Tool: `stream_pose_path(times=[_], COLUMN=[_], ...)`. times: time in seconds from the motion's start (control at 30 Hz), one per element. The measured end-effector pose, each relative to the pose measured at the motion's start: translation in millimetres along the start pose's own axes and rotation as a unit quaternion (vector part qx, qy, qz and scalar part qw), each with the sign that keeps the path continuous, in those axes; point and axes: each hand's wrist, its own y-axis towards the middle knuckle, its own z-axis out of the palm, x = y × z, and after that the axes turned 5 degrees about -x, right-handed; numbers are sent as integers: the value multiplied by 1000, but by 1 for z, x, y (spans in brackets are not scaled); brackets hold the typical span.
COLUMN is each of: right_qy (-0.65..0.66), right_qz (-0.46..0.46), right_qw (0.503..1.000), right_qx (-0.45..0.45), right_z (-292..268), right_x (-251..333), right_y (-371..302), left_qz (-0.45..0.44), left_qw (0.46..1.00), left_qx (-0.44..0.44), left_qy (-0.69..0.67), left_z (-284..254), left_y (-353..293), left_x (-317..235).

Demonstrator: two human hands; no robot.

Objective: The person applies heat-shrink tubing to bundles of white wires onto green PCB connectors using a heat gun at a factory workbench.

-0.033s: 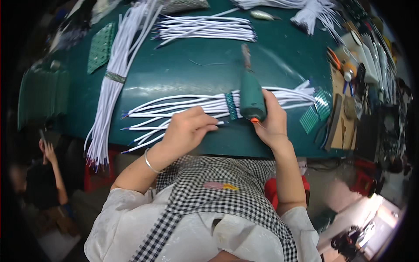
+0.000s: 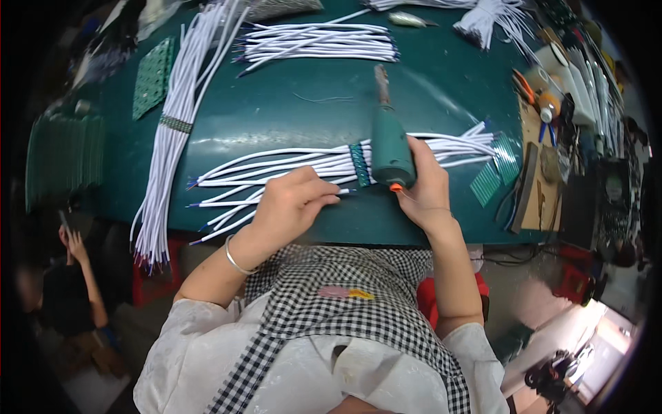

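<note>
My left hand [image 2: 293, 200] pinches a white wire [image 2: 345, 191] close to its bare end, which points right. In my right hand [image 2: 429, 186] is a green soldering gun [image 2: 392, 148], its brownish metal tip pointing away from me and an orange piece at its near end. The grip is mostly hidden behind its body. Beneath the gun lies a bundle of white wires [image 2: 276, 160], fanned out to the left. Crossing the bundle, just left of the gun, is a green circuit board strip [image 2: 358, 165].
A long bundle of white wires [image 2: 172, 152] lies at left, beside a green board panel [image 2: 153, 77]. Another wire pile [image 2: 317, 45] is at the back. Green board strips [image 2: 485, 185] sit right, near pliers [image 2: 548, 132] and a bottle [image 2: 549, 107]. Another person's hands [image 2: 74, 245] show far left.
The whole view has shifted slightly, so things on the table appear a little farther left and up. Both hands keep their holds on the wire and the soldering gun.
</note>
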Motion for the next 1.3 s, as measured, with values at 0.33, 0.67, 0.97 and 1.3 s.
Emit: stream_pose_path(times=[0.33, 0.67, 0.97, 1.3], right_qy=[39, 49, 43, 43], right_qz=[-38, -31, -41, -39], right_qw=[997, 997, 997, 997], right_qx=[-47, -52, -46, -51], right_z=[-11, -6, -7, -5], right_x=[2, 1, 1, 0], right_y=[-9, -11, -11, -13], left_qz=[5, 42, 73, 69], left_qw=[1000, 996, 993, 994], left_qx=[-11, -16, -30, -52], left_qy=[22, 81, 92, 65], left_z=[11, 16, 21, 26], left_y=[1, 0, -1, -3], left_x=[-5, -1, 4, 8])
